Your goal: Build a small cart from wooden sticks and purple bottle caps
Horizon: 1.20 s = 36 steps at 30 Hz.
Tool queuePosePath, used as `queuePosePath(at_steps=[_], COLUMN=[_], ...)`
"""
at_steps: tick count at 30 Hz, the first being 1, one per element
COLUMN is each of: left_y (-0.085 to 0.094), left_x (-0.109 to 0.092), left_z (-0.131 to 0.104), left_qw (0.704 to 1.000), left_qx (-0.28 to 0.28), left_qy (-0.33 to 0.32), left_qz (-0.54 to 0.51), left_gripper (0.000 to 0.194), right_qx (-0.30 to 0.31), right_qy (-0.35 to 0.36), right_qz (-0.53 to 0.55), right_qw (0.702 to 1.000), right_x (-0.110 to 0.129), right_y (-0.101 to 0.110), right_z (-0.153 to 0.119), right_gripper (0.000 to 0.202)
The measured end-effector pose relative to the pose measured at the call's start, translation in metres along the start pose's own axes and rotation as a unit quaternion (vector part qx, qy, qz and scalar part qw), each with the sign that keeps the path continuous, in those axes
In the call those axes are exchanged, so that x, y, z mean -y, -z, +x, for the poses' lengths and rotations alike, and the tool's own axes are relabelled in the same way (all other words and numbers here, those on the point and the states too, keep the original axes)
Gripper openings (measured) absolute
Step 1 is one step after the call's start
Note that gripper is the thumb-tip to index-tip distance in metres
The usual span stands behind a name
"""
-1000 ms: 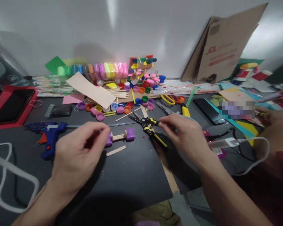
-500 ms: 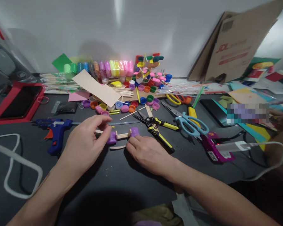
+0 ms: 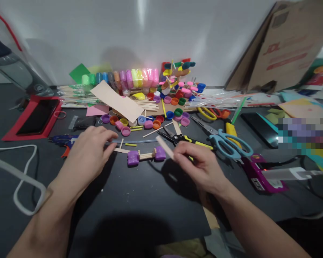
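Observation:
In my right hand (image 3: pixel 199 165) a flat pale wooden strip (image 3: pixel 164 146) is pinched between thumb and fingers, its free end raised off the table. To its left lies a small dumbbell-like piece: two purple blocks (image 3: pixel 133 158) joined by thin wooden sticks (image 3: pixel 146 156). My left hand (image 3: pixel 90 150) hovers open, thumb and index finger apart. Its thumb is near another pale strip (image 3: pixel 122 150) on the table. Behind that hand, the blue glue gun (image 3: pixel 60 139) shows only its front and orange trigger; the handle is hidden.
Black-and-yellow pliers (image 3: pixel 196 140), blue-handled scissors (image 3: pixel 226 141) and a purple power strip (image 3: pixel 266 181) lie to the right. Coloured bottle caps (image 3: pixel 126 131) and a beige card strip (image 3: pixel 117 100) are at the back. A white cable (image 3: pixel 21 179) loops at left.
My right hand has lifted from beside the purple piece, taking up the pale strip that lay there. My left hand has drawn back leftwards, over the glue gun's handle. The view has shifted slightly.

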<state>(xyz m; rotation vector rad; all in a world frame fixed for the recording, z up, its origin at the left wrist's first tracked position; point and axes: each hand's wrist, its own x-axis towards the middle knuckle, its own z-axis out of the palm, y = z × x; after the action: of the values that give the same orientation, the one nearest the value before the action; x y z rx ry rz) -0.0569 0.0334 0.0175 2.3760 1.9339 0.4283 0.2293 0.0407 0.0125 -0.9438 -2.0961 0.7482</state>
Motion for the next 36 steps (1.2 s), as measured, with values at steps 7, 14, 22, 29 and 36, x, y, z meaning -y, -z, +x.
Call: queuePosePath(at_steps=[7,14,22,29,36], left_y=[-0.027,-0.025,-0.037,-0.012,0.008], left_x=[-0.005,0.013,0.006,-0.014,-0.068], left_z=[0.014,0.016,0.019,0.007,-0.022], left_qw=[0.994,0.999,0.997,0.976,0.750], left_qx=[0.057,0.010,0.029,-0.057,0.114], left_qy=[-0.090,0.031,0.039,0.069,0.142], left_qz=[-0.033,-0.012,-0.059,-0.199,-0.636], left_gripper=[0.020,0.026,0.016,0.022,0.027], right_qx=[-0.059,-0.053,-0.049,-0.077,-0.057], right_qy=[-0.087,-0.058,-0.057,-0.082,-0.049], right_qz=[0.003,-0.035,-0.051,0.018,0.116], right_qw=[0.994,0.996,0.996,0.993,0.990], right_x=[-0.010,-0.008,-0.010,-0.004,0.021], right_y=[0.005,0.001,-0.001,-0.002,-0.008], right_z=[0.003,0.004,0.004,0.003,0.001], right_gripper=[0.023,0.023,0.024,0.010,0.008])
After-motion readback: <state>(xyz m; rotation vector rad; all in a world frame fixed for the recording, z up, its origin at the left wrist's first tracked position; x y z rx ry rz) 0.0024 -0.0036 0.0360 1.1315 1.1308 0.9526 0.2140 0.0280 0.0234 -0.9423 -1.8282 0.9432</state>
